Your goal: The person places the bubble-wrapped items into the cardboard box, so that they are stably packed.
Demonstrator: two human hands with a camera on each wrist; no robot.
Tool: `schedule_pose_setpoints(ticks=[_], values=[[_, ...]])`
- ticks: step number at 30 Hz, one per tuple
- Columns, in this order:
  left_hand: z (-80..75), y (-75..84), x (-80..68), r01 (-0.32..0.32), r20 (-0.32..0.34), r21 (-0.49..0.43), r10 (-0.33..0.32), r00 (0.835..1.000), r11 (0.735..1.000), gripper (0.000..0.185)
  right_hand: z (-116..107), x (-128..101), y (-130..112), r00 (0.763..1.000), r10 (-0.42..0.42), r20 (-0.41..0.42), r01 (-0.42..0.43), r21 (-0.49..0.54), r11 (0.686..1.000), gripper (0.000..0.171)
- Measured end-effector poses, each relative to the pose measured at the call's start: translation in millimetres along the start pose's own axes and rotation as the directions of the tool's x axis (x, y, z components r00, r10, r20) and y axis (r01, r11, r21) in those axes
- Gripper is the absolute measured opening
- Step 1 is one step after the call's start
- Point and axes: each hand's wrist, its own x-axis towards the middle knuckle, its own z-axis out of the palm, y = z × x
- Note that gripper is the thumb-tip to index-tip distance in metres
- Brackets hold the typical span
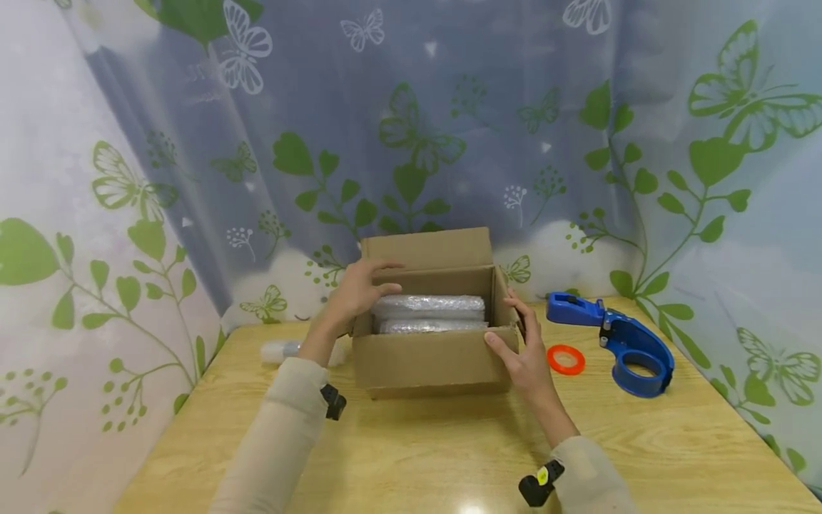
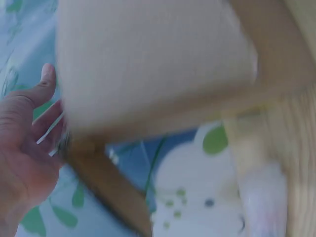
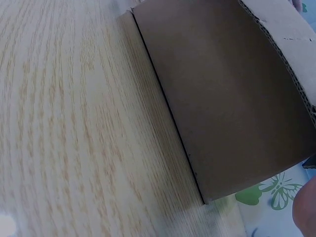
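Note:
An open brown cardboard box [image 1: 430,364] stands mid-table with bubble-wrapped bundles [image 1: 429,307] inside. My left hand [image 1: 356,289] rests on the box's left rim, its fingers stretched over the opening by the back flap. In the left wrist view that hand [image 2: 24,148] shows spread beside the blurred box [image 2: 148,59]. At the front right corner my right hand [image 1: 523,350] lies against the box, thumb on the front wall and fingers straight up the right side. The right wrist view shows the box wall [image 3: 222,98] close up and one fingertip [image 3: 306,212].
A blue tape dispenser [image 1: 619,339] and an orange tape ring [image 1: 566,359] lie right of the box. A small bubble-wrapped item [image 1: 282,350] sits behind my left forearm. The wooden table [image 1: 417,450] is backed by a butterfly-print curtain [image 1: 449,128].

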Motion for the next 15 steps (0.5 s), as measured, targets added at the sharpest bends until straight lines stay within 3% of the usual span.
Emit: schedule_pose_setpoints(ticks=[6,11,15], values=[[-39.6,-27.6,-22.7,0.085,-0.032,0.0,-0.084,0.996,0.996,0.046,0,1,1,1.0,-0.001,0.0,0.001,0.005,1.0,0.06],[-54.4,-54.3,-41.9,0.131,-0.05,0.011,-0.13,0.99,0.991,0.044,-1,2,1,1.0,-0.001,-0.001,0.001,0.013,1.0,0.06],[-62.0,-73.6,-57.5,0.147,-0.019,0.044,-0.146,0.989,0.988,0.044,1,1,1,1.0,0.001,0.005,-0.001,0.019,1.0,0.06]])
